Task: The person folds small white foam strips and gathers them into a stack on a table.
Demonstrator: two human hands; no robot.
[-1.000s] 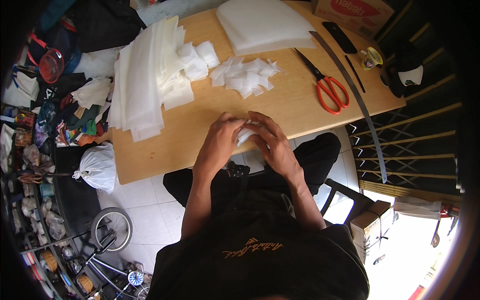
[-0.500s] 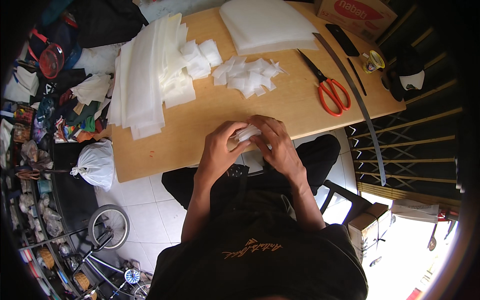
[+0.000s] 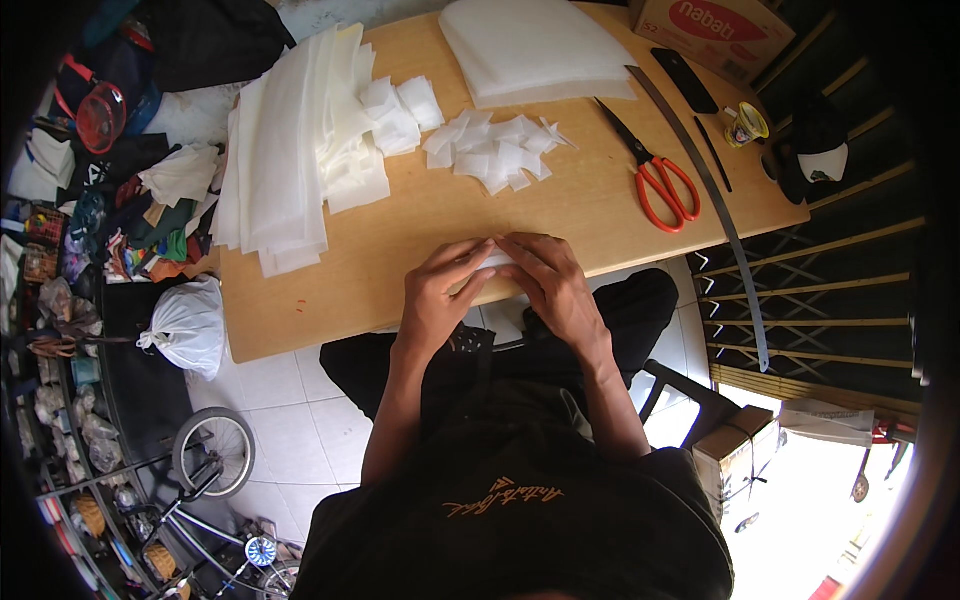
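At the near edge of the wooden table (image 3: 440, 210), my left hand (image 3: 440, 285) and my right hand (image 3: 552, 283) meet at the fingertips. Between them is a small stack of white sheet pieces (image 3: 495, 259), gripped by both hands and mostly covered by the fingers. Just beyond lies a loose heap of small white cut pieces (image 3: 495, 150). Left of that heap are neater stacks of white squares (image 3: 402, 115) and long, overlapping white strips (image 3: 285, 160). A large white sheet stack (image 3: 540, 50) rests at the table's far side.
Orange-handled scissors (image 3: 665, 185) lie on the right, beside a long metal ruler (image 3: 710, 170) that overhangs the table edge. Past it are a black phone (image 3: 685, 80), a yellow cup (image 3: 747, 124) and a cardboard box (image 3: 715, 35). A white bag (image 3: 188, 325) and a bicycle (image 3: 215, 455) stand at left.
Both hands have drawn closer around the white pieces, their fingertips now nearly touching and covering more of the stack. Things on the table have stayed in place.
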